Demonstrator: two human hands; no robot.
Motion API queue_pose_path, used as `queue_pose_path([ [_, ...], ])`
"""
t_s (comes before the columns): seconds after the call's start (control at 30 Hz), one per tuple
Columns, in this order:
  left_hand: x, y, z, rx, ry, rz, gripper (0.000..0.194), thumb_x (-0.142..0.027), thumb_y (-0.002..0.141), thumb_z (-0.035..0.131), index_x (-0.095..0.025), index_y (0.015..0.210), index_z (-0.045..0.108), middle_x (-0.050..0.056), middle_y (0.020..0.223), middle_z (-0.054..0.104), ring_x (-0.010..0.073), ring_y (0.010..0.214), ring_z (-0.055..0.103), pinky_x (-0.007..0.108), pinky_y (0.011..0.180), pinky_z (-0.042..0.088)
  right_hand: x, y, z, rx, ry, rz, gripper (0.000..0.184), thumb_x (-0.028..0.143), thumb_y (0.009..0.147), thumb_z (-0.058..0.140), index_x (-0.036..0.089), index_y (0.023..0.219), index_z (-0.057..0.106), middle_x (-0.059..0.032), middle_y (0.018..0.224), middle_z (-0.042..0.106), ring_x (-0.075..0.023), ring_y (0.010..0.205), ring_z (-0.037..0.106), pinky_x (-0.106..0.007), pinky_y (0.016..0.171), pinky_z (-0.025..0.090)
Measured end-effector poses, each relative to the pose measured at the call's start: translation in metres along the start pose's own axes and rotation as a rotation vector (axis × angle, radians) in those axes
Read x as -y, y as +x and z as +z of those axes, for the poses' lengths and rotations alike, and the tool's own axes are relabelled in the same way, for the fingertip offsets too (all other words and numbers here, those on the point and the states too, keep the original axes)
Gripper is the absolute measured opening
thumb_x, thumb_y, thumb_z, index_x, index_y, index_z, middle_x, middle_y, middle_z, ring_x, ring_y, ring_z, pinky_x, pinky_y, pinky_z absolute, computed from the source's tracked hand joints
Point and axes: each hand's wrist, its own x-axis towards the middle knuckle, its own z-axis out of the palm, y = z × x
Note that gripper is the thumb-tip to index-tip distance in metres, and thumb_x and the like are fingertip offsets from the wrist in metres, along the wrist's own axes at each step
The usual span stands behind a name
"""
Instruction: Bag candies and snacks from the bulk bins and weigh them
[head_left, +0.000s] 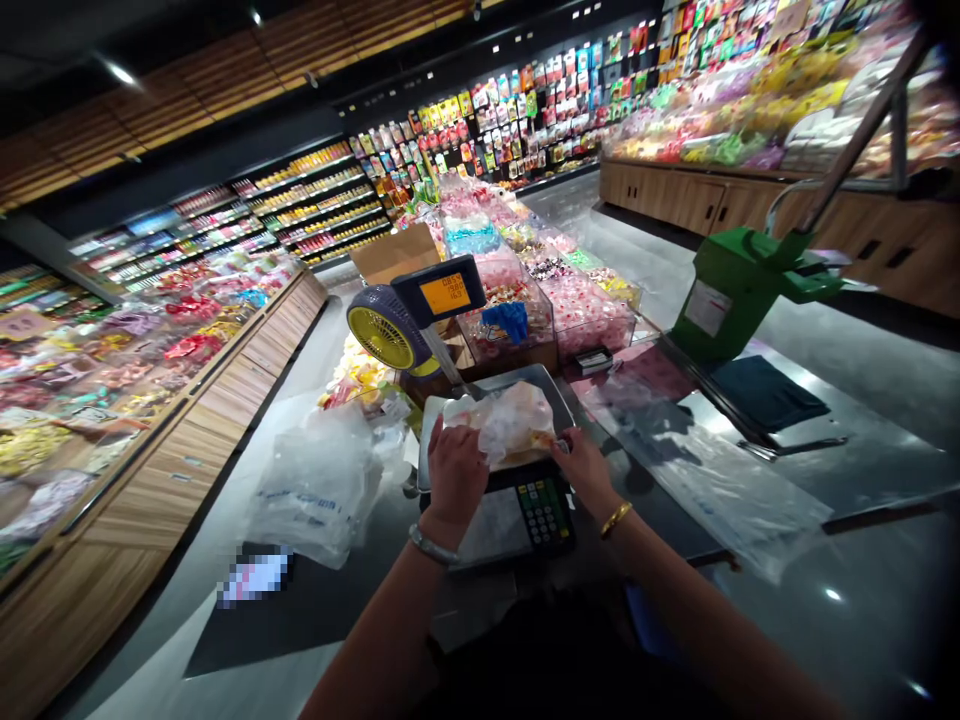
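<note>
A filled clear plastic bag (517, 415) lies on the metal pan of a weighing scale (551, 378). My left hand (456, 468), a pale bangle on its wrist, has its fingers closed on the bag's left side. At the bag's right end, my right hand (586, 468) pinches the plastic; a gold bracelet circles that wrist. Whitish contents show through the bag, but their kind is hard to make out. The scale's keypad (541, 512) is just below the hands, and its lit display (446, 290) stands on a post behind the pan.
Empty-looking plastic bags (307, 490) lie left of the scale, and more plastic sheets (720, 490) spread to the right. Behind stand a fan (382, 330) and tubs of wrapped sweets (585, 310). A green bag-sealing device or holder (727, 290) rises at right. Display counters (187, 440) flank the aisles.
</note>
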Motion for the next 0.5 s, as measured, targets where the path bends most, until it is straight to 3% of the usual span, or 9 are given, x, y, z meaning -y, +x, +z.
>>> queue_pose_path([
  [0.07, 0.0, 0.006, -0.003, -0.011, -0.046, -0.033, 0.016, -0.01, 0.074, 0.062, -0.021, 0.083, 0.068, 0.006, 0.088, 0.066, 0.0259, 0.098, 0.06, 0.051, 0.112, 0.033, 0.002, -0.004, -0.008, -0.018, -0.041, -0.021, 0.025, 0.041, 0.086, 0.058, 0.023, 0.102, 0.062, -0.0067, 0.092, 0.07, -0.0248, 0.084, 0.065, -0.032, 0.067, 0.042],
  [0.13, -0.001, 0.01, -0.007, -0.029, -0.095, -0.087, 0.011, -0.014, 0.075, 0.065, -0.02, 0.084, 0.067, 0.006, 0.087, 0.066, 0.0258, 0.094, 0.061, 0.048, 0.102, 0.042, 0.01, -0.009, -0.022, -0.137, -0.075, -0.114, 0.038, 0.045, 0.082, 0.064, 0.02, 0.111, 0.061, -0.0117, 0.103, 0.068, -0.0295, 0.098, 0.063, -0.038, 0.079, 0.047],
  [0.23, -0.001, 0.014, -0.011, -0.059, -0.194, -0.185, 0.009, -0.026, 0.08, 0.067, -0.02, 0.087, 0.067, 0.003, 0.077, 0.062, 0.0211, 0.076, 0.058, 0.039, 0.079, 0.05, 0.042, -0.013, -0.048, -0.275, 0.002, -0.424, 0.05, 0.048, 0.083, 0.066, 0.02, 0.123, 0.058, -0.0149, 0.122, 0.062, -0.0325, 0.117, 0.055, -0.048, 0.099, 0.042],
  [0.33, 0.001, 0.015, -0.014, -0.105, -0.335, -0.265, 0.018, -0.034, 0.083, 0.066, -0.019, 0.094, 0.069, 0.002, 0.079, 0.064, 0.017, 0.071, 0.058, 0.032, 0.071, 0.049, 0.095, -0.005, -0.064, -0.062, 0.24, -0.641, 0.058, 0.046, 0.081, 0.068, 0.024, 0.133, 0.054, -0.0121, 0.126, 0.06, -0.0262, 0.101, 0.061, -0.045, 0.096, 0.046],
  [0.4, 0.002, 0.015, -0.014, -0.127, -0.446, -0.297, 0.025, -0.036, 0.084, 0.065, -0.019, 0.102, 0.068, 0.003, 0.083, 0.066, 0.0158, 0.072, 0.06, 0.03, 0.07, 0.05, 0.131, 0.007, -0.066, 0.149, 0.478, -0.559, 0.061, 0.047, 0.078, 0.069, 0.023, 0.132, 0.054, -0.0095, 0.112, 0.064, -0.0186, 0.074, 0.061, -0.038, 0.074, 0.052],
  [0.5, 0.001, 0.014, -0.015, -0.159, -0.597, -0.315, 0.035, -0.039, 0.087, 0.062, -0.016, 0.113, 0.064, 0.003, 0.081, 0.067, 0.0155, 0.073, 0.064, 0.028, 0.07, 0.053, 0.169, 0.027, -0.066, 0.355, 0.741, -0.408, 0.04, 0.051, 0.074, 0.069, 0.018, 0.097, 0.066, 0.0012, 0.069, 0.058, -0.0109, 0.051, 0.046, -0.027, 0.05, 0.039],
])
